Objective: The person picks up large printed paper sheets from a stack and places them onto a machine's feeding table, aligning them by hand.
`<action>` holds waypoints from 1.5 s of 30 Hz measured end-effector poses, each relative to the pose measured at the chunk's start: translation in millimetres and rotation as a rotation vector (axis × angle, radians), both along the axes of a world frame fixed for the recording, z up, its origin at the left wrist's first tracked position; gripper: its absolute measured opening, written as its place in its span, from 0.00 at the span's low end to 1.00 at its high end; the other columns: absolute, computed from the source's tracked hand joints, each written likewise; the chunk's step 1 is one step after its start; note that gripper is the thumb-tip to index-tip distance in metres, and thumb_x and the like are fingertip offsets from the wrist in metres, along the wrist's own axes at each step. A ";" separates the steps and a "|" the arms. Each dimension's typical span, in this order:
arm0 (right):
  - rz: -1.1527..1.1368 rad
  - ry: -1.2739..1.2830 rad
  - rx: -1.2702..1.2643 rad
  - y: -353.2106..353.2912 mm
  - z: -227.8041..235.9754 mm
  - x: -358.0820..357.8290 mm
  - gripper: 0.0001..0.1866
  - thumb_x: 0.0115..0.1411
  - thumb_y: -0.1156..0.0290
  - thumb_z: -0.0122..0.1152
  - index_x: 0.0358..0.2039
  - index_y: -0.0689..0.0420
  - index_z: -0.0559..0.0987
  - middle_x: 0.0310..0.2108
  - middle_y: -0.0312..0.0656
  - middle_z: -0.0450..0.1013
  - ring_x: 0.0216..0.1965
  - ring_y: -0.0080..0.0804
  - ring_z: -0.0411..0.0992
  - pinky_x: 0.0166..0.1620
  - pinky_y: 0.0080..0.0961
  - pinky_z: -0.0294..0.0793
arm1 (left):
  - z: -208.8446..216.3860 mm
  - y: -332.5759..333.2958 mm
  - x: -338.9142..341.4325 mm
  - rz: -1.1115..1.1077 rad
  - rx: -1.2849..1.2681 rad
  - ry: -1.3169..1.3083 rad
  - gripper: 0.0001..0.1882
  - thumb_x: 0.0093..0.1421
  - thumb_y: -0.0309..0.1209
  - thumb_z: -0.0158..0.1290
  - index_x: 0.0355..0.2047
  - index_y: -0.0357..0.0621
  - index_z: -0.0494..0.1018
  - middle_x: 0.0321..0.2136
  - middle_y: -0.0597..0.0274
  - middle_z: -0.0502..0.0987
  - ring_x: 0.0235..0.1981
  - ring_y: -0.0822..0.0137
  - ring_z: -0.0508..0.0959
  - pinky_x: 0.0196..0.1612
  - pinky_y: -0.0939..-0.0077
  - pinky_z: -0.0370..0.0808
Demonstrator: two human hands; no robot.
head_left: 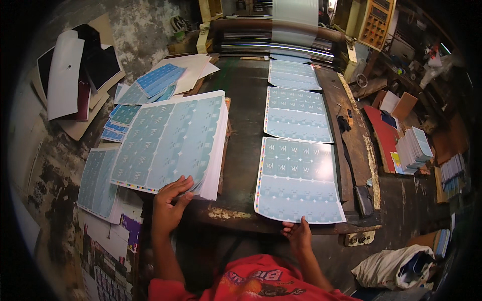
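Observation:
On the machine bed's near end, a pale blue-green printed sheet (296, 175) lies with its near edge toward me. My right hand (298, 234) grips that edge, thumb on top and fingers curled below. To the left rises a thick stack of similar printed sheets (170, 138), slightly fanned along its right side. My left hand (171, 199) is at the stack's near corner, its fingers over the top sheet's edge and its thumb by the lifted corner. Beyond the gripped sheet, two more printed sheets (298, 113) run in line back to the rollers.
Metal rollers (276, 47) span the far end, a control panel (377, 20) at their right. A lower stack (98, 183) and loose blue sheets (159, 80) sit left. A black pouch (363, 200) hangs by the right edge. Paper bundles (414, 150) and a white sack (391, 266) stand farther right.

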State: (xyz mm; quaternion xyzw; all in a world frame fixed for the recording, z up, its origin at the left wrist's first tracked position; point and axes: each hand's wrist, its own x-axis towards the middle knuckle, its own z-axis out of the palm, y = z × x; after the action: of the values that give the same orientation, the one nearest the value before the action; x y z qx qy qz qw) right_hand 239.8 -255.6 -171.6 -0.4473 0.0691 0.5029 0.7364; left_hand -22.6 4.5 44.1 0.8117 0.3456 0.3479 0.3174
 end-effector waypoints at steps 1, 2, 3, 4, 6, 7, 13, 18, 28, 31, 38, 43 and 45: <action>-0.038 -0.031 0.007 3.7 -3.7 0.9 0.31 0.69 0.46 0.40 0.50 0.67 0.68 0.37 0.53 0.76 0.32 0.35 0.75 0.43 0.37 0.75 | 0.4 1.2 -0.1 -0.015 -0.025 -0.017 0.14 0.60 0.36 0.58 0.41 0.38 0.80 0.45 0.55 0.81 0.54 0.57 0.76 0.56 0.65 0.68; -0.070 -0.010 0.040 4.5 -8.5 1.8 0.27 0.69 0.49 0.42 0.54 0.61 0.65 0.40 0.52 0.76 0.32 0.34 0.74 0.42 0.38 0.76 | -0.1 1.4 -0.9 -0.031 -0.049 -0.035 0.14 0.61 0.36 0.58 0.41 0.38 0.80 0.44 0.55 0.81 0.52 0.58 0.77 0.56 0.66 0.69; -0.081 -0.039 0.033 6.3 -8.1 0.7 0.28 0.69 0.47 0.42 0.53 0.61 0.66 0.41 0.50 0.75 0.33 0.33 0.74 0.43 0.37 0.76 | -1.2 2.3 -3.1 0.032 -0.179 -0.075 0.14 0.62 0.35 0.57 0.41 0.37 0.80 0.42 0.56 0.81 0.50 0.61 0.77 0.55 0.68 0.69; -0.094 -0.068 0.027 8.4 -7.8 -1.2 0.30 0.68 0.45 0.42 0.53 0.61 0.68 0.43 0.48 0.75 0.34 0.32 0.74 0.43 0.37 0.76 | -2.5 3.7 -5.9 0.093 -0.307 -0.115 0.14 0.63 0.35 0.56 0.40 0.36 0.79 0.40 0.58 0.81 0.48 0.64 0.77 0.54 0.70 0.69; -0.133 -0.102 0.011 17.3 0.6 -10.2 0.30 0.67 0.44 0.43 0.54 0.59 0.69 0.46 0.45 0.74 0.35 0.30 0.74 0.44 0.36 0.75 | -6.7 7.8 -11.9 0.207 -0.447 -0.434 0.13 0.65 0.35 0.55 0.38 0.35 0.78 0.36 0.61 0.79 0.44 0.70 0.75 0.52 0.73 0.69; -0.179 -0.109 -0.006 20.7 14.7 -15.8 0.29 0.67 0.45 0.43 0.56 0.57 0.69 0.46 0.44 0.74 0.35 0.30 0.74 0.44 0.35 0.75 | -11.7 15.7 -7.9 0.237 -0.461 -0.709 0.13 0.65 0.35 0.54 0.37 0.34 0.78 0.35 0.62 0.78 0.42 0.72 0.74 0.51 0.75 0.68; -0.115 -0.084 0.085 12.8 31.6 -6.5 0.31 0.66 0.51 0.49 0.64 0.53 0.61 0.50 0.46 0.73 0.37 0.31 0.74 0.44 0.33 0.75 | -19.3 -9.5 -2.4 0.267 -0.123 -0.452 0.13 0.66 0.36 0.51 0.29 0.41 0.75 0.34 0.62 0.80 0.43 0.68 0.77 0.58 0.70 0.64; 0.146 -0.206 0.322 13.6 82.6 -0.6 0.32 0.65 0.52 0.51 0.63 0.60 0.63 0.48 0.49 0.74 0.39 0.32 0.75 0.46 0.32 0.73 | 6.2 -41.7 11.3 -0.391 0.076 -0.157 0.08 0.61 0.38 0.57 0.34 0.50 0.80 0.37 0.64 0.83 0.48 0.58 0.80 0.64 0.46 0.56; 0.141 0.034 0.239 0.4 63.9 -3.5 0.23 0.61 0.64 0.58 0.52 0.65 0.67 0.35 0.46 0.73 0.29 0.34 0.73 0.31 0.28 0.73 | 13.3 -62.6 27.9 -0.429 0.269 0.156 0.20 0.51 0.46 0.64 0.40 0.49 0.82 0.47 0.59 0.80 0.62 0.49 0.67 0.68 0.42 0.46; 0.134 0.066 0.173 -23.5 15.0 -9.2 0.22 0.63 0.64 0.55 0.52 0.66 0.67 0.35 0.47 0.73 0.31 0.35 0.73 0.33 0.29 0.73 | 11.3 -36.5 18.6 -0.170 0.362 0.144 0.24 0.50 0.46 0.65 0.43 0.45 0.80 0.51 0.55 0.77 0.63 0.45 0.65 0.66 0.42 0.51; 0.228 0.093 -0.035 -83.1 -8.2 -47.4 0.24 0.66 0.58 0.52 0.53 0.64 0.65 0.35 0.48 0.74 0.35 0.36 0.74 0.39 0.30 0.73 | -6.4 -0.9 4.7 -0.037 0.244 0.146 0.22 0.47 0.34 0.68 0.43 0.41 0.79 0.48 0.56 0.79 0.59 0.52 0.71 0.63 0.54 0.61; 0.198 0.056 -0.045 -91.5 6.2 -61.1 0.25 0.67 0.53 0.49 0.54 0.62 0.66 0.35 0.48 0.75 0.35 0.36 0.74 0.41 0.33 0.73 | -9.0 3.5 4.8 -0.038 0.144 0.096 0.20 0.49 0.33 0.67 0.43 0.42 0.80 0.46 0.56 0.80 0.58 0.54 0.73 0.64 0.55 0.61; 0.186 0.085 -0.018 -90.1 2.1 -58.1 0.24 0.69 0.54 0.46 0.53 0.63 0.67 0.35 0.48 0.75 0.35 0.35 0.73 0.42 0.32 0.73 | -8.7 7.2 3.2 -0.056 0.107 0.065 0.19 0.51 0.33 0.66 0.43 0.41 0.80 0.46 0.56 0.80 0.58 0.55 0.73 0.64 0.55 0.60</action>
State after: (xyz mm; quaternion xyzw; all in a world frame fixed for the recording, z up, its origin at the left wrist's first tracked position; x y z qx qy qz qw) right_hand 181.7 -345.7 -169.5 -0.4367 0.0632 0.5869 0.6789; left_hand -19.4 11.7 35.4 0.8478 0.3136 0.3304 0.2716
